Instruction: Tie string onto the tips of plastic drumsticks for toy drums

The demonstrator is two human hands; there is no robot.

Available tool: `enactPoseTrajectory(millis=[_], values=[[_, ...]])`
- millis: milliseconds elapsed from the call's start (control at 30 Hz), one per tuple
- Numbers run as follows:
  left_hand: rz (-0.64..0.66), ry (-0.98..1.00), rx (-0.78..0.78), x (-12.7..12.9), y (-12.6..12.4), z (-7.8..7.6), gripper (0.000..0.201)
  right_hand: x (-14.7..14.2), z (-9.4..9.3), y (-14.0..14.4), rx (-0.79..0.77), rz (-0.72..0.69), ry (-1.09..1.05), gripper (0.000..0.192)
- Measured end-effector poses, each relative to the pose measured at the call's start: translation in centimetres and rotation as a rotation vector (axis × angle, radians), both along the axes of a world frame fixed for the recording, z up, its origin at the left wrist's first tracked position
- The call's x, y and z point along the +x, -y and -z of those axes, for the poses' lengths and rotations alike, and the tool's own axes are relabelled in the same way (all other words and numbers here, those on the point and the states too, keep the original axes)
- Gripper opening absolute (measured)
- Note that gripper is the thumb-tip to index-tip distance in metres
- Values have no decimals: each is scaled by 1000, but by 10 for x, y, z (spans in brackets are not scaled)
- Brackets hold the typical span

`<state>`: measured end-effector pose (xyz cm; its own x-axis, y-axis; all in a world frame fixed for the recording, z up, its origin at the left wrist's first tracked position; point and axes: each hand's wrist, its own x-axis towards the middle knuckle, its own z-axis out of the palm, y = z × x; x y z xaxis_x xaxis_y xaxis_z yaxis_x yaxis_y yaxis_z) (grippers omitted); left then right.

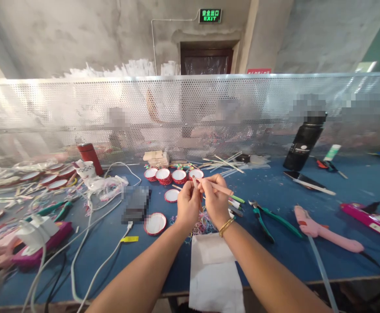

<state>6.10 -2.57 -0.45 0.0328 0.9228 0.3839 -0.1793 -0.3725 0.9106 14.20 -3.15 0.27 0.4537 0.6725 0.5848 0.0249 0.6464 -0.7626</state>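
In right hand (214, 198), stick (221, 188) aslant rightward

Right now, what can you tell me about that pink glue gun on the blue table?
The pink, plastic-looking glue gun lies on its side on the blue tabletop, right of the green-handled metal pliers. Its short barrel points away from the person, its handle reaches rightward, and a small orange trigger shows. A long, translucent glue stick runs from the barrel's rear past the table's near edge. A black cord leaves the handle's end. The right hand is apart from it. Whether it is hot cannot be told.
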Motion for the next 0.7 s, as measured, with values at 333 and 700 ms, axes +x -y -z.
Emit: enactPoseTrajectory(millis=[333,700], values=[[-4,-34,39,0,1,2,33,3,-4,2,-2,48,52,22],[-19,-65,65,-1,0,2,34,4,-3,1,9,41,81,22]])
